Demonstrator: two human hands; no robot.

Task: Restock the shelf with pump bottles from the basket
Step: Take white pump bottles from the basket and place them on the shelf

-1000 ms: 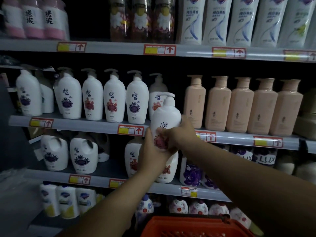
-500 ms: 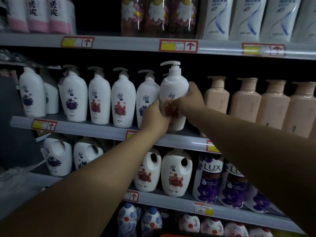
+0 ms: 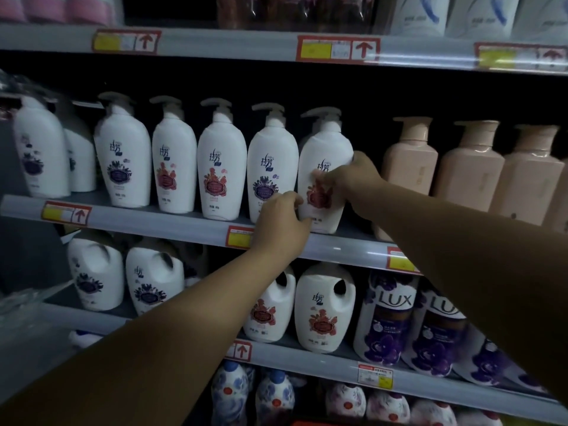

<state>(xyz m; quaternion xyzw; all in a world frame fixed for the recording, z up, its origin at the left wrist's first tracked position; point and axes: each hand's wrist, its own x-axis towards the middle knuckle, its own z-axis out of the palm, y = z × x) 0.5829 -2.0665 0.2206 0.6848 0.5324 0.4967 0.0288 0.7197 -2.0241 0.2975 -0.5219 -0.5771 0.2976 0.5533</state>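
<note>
- Nearest you: a sliver of red-orange plastic basket rim (image 3: 322, 423) is showing at the bottom edge; what's inside is out of view.
- Your left hand (image 3: 281, 224) is sitting low on the white plastic pump bottle w/ red flower label (image 3: 325, 170), fingers curled vs its lower left side, knuckles over the grey shelf edge (image 3: 172, 221).
- Your right hand (image 3: 353, 176) is gripping the same bottle at mid-height on its right side; thumb is lying across the label, other fingers wrapping round the far side, mostly hidden.
- That bottle is standing upright on the middle shelf, at the right end of the white pump-bottle row (image 3: 199, 158), just beside the purple-flower white bottle (image 3: 272, 162) and left of the pink flat-shouldered bottles (image 3: 410, 161).
- Step in hand, I'd judge: placing/squaring up this bottle. Base looks down on the shelf, so you're abt done w/ this one.
- Next move prob calls for: label facing front, bottle nudged in line w/ neighbours, both hands let go w/o tipping it, then back to the basket.
- Writing: white bottles are carrying blue Chinese characters, too blurred to read for sure. Purple bottles (image 3: 388, 315) one shelf down are reading "LUX".
- Red-and-yellow price tags w/ up arrows (image 3: 338, 49) are running along shelf edges; print is illegible.
</note>
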